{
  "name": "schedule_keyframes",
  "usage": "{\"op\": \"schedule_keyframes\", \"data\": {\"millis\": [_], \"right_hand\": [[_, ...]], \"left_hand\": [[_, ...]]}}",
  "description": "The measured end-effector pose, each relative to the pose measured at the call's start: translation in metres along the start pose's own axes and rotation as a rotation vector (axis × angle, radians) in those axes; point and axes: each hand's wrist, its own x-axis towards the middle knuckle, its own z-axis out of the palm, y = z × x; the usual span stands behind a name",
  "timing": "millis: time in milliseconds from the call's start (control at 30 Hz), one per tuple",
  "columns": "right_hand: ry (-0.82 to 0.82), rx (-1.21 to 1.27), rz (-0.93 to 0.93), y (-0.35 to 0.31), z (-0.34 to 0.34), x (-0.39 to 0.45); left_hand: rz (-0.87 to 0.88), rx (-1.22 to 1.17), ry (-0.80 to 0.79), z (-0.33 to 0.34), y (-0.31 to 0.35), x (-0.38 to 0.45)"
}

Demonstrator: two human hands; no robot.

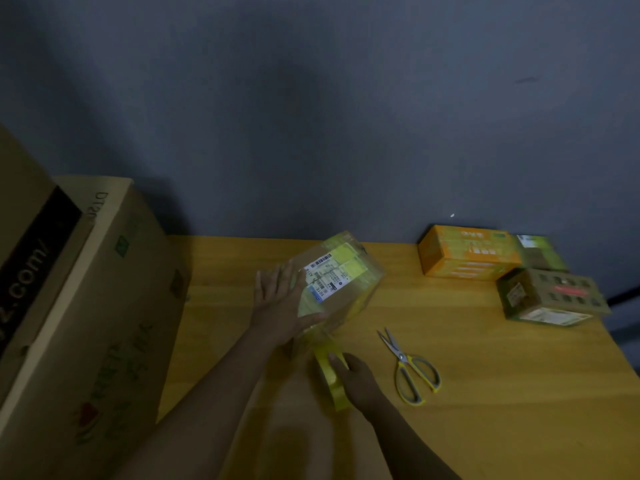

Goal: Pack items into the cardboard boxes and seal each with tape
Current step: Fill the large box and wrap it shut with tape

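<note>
The tape could twist or stick crooked if the small box (337,282) slides on the tabletop (485,358) while the roll is pulled. The left hand (282,306) lies flat with straight fingers on the box's side at nine o'clock, and the right hand (360,375) curls its fingers around the yellow tape roll (330,375) just below the box at six o'clock. Scissors (410,368) wait near the roll at three o'clock.
</note>
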Motion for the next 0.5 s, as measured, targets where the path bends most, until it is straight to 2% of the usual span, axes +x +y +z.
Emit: {"op": "schedule_keyframes", "data": {"millis": [100,167,267,400,467,500], "right_hand": [[-0.031,0.067,-0.02,0.008,-0.017,-0.001],[0.049,0.094,-0.023,0.017,-0.033,0.002],[0.257,-0.168,-0.026,0.043,-0.066,0.013],[0.254,-0.635,0.031,0.083,-0.095,0.024],[0.15,-0.649,0.066,0.106,-0.097,0.03],[0.149,-0.646,0.06,0.119,-0.098,0.036]], "left_hand": [[0.06,0.062,0.151,0.002,0.006,-0.002],[0.089,0.035,0.301,0.01,0.008,-0.003],[0.04,-0.037,0.405,0.023,0.013,-0.008],[-0.074,-0.038,0.492,0.033,0.03,-0.021],[-0.123,0.017,0.546,0.035,0.039,-0.024],[-0.139,0.057,0.575,0.036,0.043,-0.025]]}}
